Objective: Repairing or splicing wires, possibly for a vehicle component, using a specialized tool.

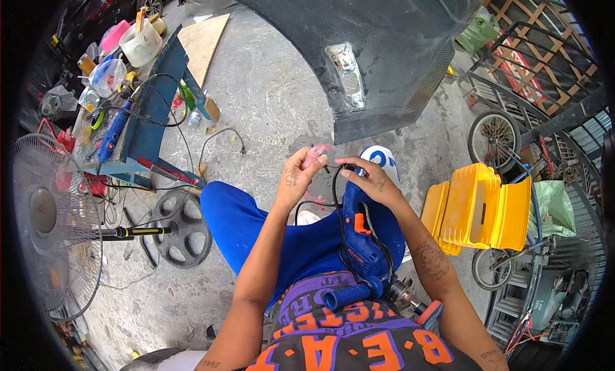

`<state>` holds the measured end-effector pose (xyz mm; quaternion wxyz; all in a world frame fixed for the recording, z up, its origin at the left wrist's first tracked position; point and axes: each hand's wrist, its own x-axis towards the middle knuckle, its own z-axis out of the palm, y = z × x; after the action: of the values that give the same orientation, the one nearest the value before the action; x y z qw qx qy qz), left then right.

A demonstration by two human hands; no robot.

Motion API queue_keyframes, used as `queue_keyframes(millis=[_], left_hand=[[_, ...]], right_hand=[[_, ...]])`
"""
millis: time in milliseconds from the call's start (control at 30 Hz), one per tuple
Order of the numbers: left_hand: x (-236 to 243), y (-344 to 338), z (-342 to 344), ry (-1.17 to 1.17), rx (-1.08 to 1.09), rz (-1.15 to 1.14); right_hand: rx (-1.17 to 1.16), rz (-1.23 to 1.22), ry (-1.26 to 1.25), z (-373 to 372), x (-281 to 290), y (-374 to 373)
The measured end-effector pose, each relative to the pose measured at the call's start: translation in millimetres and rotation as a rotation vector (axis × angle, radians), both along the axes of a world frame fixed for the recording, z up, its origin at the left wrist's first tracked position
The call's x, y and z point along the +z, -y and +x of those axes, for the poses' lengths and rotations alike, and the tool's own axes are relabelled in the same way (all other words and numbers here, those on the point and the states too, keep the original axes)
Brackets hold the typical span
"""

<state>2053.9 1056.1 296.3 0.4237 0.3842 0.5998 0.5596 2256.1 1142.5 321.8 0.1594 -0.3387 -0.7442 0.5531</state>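
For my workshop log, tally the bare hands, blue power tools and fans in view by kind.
Hands: 2 (left hand, right hand)
Blue power tools: 2 (drill, slim tool)
Fans: 1 (standing fan)
Total: 5

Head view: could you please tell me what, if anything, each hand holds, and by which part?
The left hand pinches a small pink item by its sides. The right hand appears to hold the black cord at its upper bend.
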Motion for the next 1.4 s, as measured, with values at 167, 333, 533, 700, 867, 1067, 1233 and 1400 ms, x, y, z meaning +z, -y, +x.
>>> queue_keyframes(millis=[167,333,533,700,867,1067,1233,1400], left_hand=[[2,-3,-9,-0.139,-0.001,0.12],[8,1,-6,-0.054,0.016,0.025],[12,13,2,-0.228,0.013,0.184],[20,23,0,-0.335,-0.089,0.273],[11,24,-7,-0.499,-0.2,0.096],[3,-6,-17,-0.714,-0.163,0.267],[39,-9,-12,-0.538,-0.154,0.368],[47,20,-3,-0.661,-0.22,0.291]], right_hand=[[0.009,0.094,-0.063,-3,-11,-1],[0.003,0.074,-0.001,-5,1,3],[0.094,0.047,0.012,-5,-12,-15],[0.04,-0.166,0.097,-8,13,-5],[-0.061,-0.407,-0.066,-3,-13,-4],[0.077,-0.348,-0.041,-7,11,-2],[0.083,0.182,-0.142,-13,-8,-2],[0.025,0.294,-0.306,-13,-21,-5]])
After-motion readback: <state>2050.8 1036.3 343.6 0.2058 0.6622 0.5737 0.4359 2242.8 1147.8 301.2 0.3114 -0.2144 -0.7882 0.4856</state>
